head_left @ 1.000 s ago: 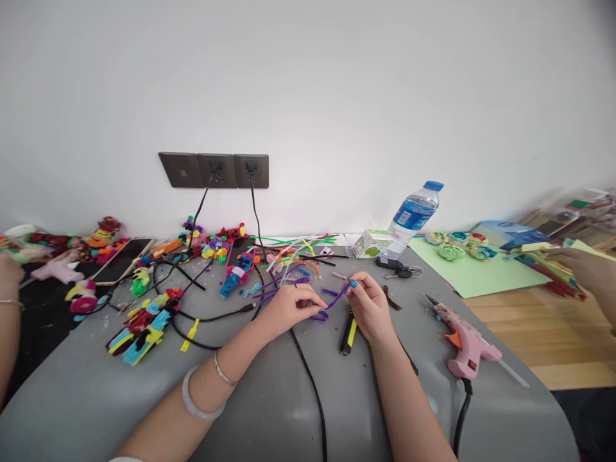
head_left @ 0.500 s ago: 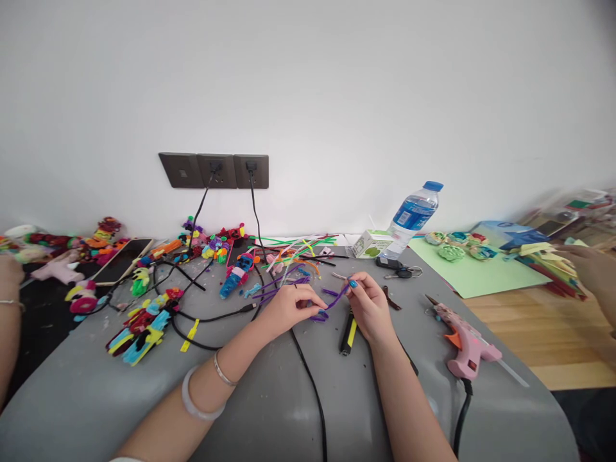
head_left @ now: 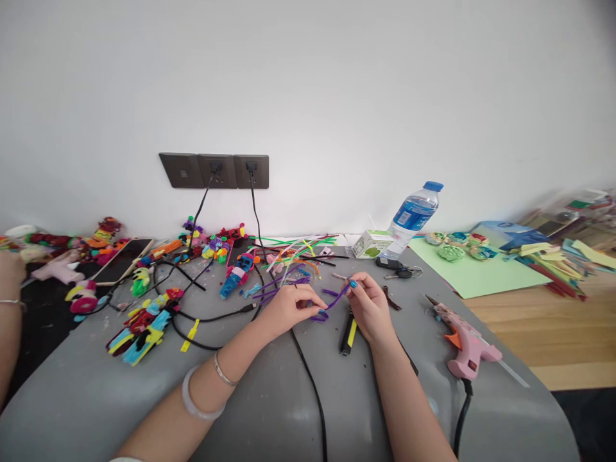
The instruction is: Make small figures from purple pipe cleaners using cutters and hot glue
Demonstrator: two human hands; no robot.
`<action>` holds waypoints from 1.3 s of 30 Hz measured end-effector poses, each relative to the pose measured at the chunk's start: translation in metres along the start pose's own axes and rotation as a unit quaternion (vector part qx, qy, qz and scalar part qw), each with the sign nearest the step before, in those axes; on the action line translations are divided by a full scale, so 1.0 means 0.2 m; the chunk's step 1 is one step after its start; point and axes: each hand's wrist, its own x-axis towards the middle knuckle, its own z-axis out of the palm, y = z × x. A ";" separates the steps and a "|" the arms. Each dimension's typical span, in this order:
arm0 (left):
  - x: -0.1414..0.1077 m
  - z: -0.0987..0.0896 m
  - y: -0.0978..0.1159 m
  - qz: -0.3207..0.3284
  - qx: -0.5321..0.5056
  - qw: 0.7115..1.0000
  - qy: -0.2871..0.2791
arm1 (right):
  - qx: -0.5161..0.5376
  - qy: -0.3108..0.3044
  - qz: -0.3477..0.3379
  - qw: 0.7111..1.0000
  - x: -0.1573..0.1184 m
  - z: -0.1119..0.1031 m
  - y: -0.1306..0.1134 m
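Note:
A purple pipe cleaner (head_left: 337,299) is stretched between my two hands above the grey table (head_left: 269,398). My left hand (head_left: 301,305) pinches its curled left part between thumb and fingers. At the other end, the thumb and fingers of my right hand (head_left: 363,298) are closed on it, with a pale tip sticking out to the left. Under and beside my right hand lies a black and yellow tool (head_left: 349,333). More purple pipe cleaners (head_left: 272,292) lie behind my left hand.
Right: a pink glue gun (head_left: 469,350), keys (head_left: 404,272), green paper (head_left: 491,276). Behind stand a bottle (head_left: 414,215) and a carton (head_left: 373,244). Left: colourful pipe-cleaner figures (head_left: 144,327), black cables (head_left: 214,319), a phone (head_left: 124,260) and another person's arm (head_left: 9,314).
Another person's hand at the far right has left the view, uncovering the paper strips there. My hands and the purple pipe cleaner look almost unmoved.

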 end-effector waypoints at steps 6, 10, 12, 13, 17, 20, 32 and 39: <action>0.00 0.00 0.00 0.002 -0.006 1.000 0.001 | 0.001 -0.004 -0.001 1.000 0.00 0.00 0.00; 0.00 0.00 0.00 0.003 -0.007 1.000 0.000 | 0.007 -0.003 0.002 1.000 0.00 0.00 0.00; -0.01 0.00 0.00 0.002 -0.007 1.000 -0.001 | 0.009 -0.004 0.005 1.000 0.00 0.00 0.00; -0.01 0.00 0.00 0.002 -0.007 1.000 -0.001 | 0.013 -0.003 0.007 1.000 0.00 0.00 0.00; 0.00 0.00 0.00 0.005 -0.004 1.000 0.003 | 0.028 0.001 0.014 0.999 0.00 0.00 0.00; 0.00 0.00 0.00 0.004 -0.005 1.000 0.003 | 0.025 0.000 0.012 1.000 0.00 0.01 -0.01; 0.00 0.00 0.00 0.003 -0.018 1.000 0.005 | 0.019 -0.008 0.006 1.000 0.00 -0.01 0.01; 0.00 0.00 0.00 0.003 -0.012 1.000 0.004 | 0.014 -0.012 0.002 1.000 0.00 -0.01 0.01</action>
